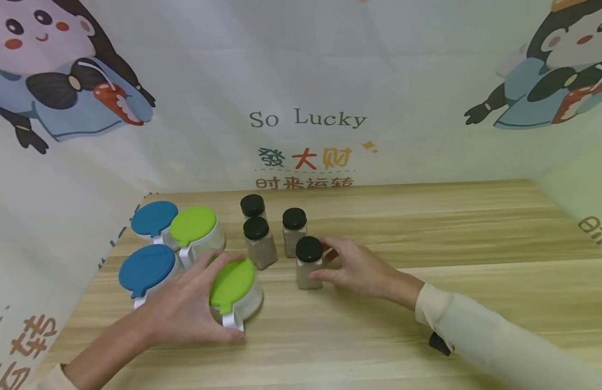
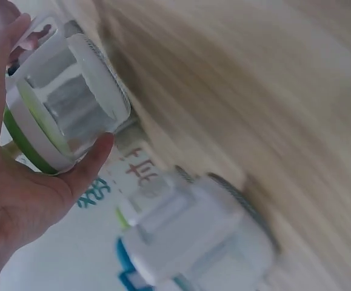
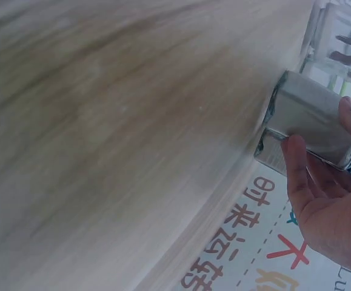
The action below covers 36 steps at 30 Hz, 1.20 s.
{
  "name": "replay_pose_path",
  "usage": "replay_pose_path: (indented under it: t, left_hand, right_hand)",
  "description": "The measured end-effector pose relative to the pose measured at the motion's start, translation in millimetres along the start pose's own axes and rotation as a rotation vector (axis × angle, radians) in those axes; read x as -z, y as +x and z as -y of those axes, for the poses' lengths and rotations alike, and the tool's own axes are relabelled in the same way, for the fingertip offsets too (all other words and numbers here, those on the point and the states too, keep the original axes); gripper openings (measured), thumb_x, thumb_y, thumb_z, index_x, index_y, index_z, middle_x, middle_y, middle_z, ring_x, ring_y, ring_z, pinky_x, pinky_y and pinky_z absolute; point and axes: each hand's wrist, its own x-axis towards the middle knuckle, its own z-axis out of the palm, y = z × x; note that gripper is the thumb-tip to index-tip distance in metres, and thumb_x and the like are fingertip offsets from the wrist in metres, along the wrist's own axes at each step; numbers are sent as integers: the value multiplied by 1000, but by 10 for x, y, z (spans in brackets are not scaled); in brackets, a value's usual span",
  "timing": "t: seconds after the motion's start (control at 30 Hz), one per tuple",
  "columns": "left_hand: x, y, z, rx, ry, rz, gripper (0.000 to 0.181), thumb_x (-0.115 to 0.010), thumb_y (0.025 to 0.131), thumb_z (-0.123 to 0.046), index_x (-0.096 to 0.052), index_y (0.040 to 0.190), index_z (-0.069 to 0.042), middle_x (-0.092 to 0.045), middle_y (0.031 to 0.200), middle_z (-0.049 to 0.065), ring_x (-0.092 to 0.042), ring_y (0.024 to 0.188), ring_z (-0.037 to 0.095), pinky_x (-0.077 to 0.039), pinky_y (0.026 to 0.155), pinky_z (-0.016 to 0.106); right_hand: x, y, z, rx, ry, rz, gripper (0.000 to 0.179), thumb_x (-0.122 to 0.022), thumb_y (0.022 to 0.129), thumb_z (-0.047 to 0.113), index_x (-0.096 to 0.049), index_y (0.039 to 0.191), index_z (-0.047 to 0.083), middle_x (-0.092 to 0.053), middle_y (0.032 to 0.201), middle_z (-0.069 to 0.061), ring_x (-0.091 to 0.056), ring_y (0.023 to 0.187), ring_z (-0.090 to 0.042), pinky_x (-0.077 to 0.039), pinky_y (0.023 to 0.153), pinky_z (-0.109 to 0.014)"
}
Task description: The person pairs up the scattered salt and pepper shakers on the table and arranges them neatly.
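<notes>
My left hand (image 1: 186,306) spans a clear round seasoning jar with a green lid (image 1: 234,283), at the front of a group of such jars. In the left wrist view, the fingers and thumb hold this handled jar (image 2: 72,91) from both sides near its lid. My right hand (image 1: 356,268) grips a square spice bottle with a black cap (image 1: 309,264), thumb on the near side and fingers behind. The right wrist view shows that bottle (image 3: 311,115) between thumb and fingertips, its base at the wooden tabletop.
Three more black-capped bottles stand just behind, one of them the bottle (image 1: 260,244) nearest the green lid. To the left are two blue-lidded jars, one the front blue-lidded jar (image 1: 148,268), and another green-lidded jar (image 1: 195,227). A printed cloth (image 1: 403,108) hangs behind the wooden table (image 1: 452,233).
</notes>
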Motion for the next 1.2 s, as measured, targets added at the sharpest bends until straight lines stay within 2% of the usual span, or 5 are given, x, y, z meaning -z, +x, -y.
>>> replay_pose_path:
  t: [0.2, 0.37, 0.6, 0.87, 1.2]
  left_hand:
    - [-6, 84, -195, -10, 16, -15, 111, -89, 58, -68, -40, 152, -35, -46, 136, 0, -57, 97, 18, -53, 72, 37]
    - [-112, 190, -333, -39, 11, -7, 112, -86, 57, -73, -39, 153, -39, -45, 141, 0, -59, 100, 20, -53, 74, 38]
    - [-294, 261, -510, -140, 54, -96, 113, -74, 58, -88, -44, 152, -33, -48, 139, 3, -62, 97, 21, -54, 74, 36]
    - [-453, 366, -686, -184, 2, -150, 111, -78, 59, -82, -47, 152, -29, -48, 138, 3, -62, 97, 18, -55, 72, 35]
    - [-554, 576, -911, -204, 5, -104, 109, -80, 61, -79, -50, 152, -28, -47, 143, 9, -61, 106, 24, -54, 81, 42]
  right_hand:
    - [101, -97, 17, 61, 50, 35, 51, -77, 94, 20, -56, 138, 6, -67, 123, 0, -65, 110, -23, -56, 87, -36]
    - [161, -264, 12, 65, 70, 39, 53, -73, 97, 19, -51, 143, 6, -61, 131, -6, -61, 115, -27, -56, 85, -34]
    - [189, -469, 13, 46, 74, 2, 56, -70, 98, 26, -47, 147, 11, -58, 134, -4, -60, 115, -24, -56, 86, -34]
    - [271, -599, 2, 49, 56, -38, 50, -69, 99, 24, -50, 144, 16, -61, 128, 0, -62, 111, -21, -57, 83, -34]
    - [337, -826, -106, 93, 36, -94, 54, -70, 98, 12, -49, 147, 13, -58, 138, -5, -62, 113, -23, -58, 81, -33]
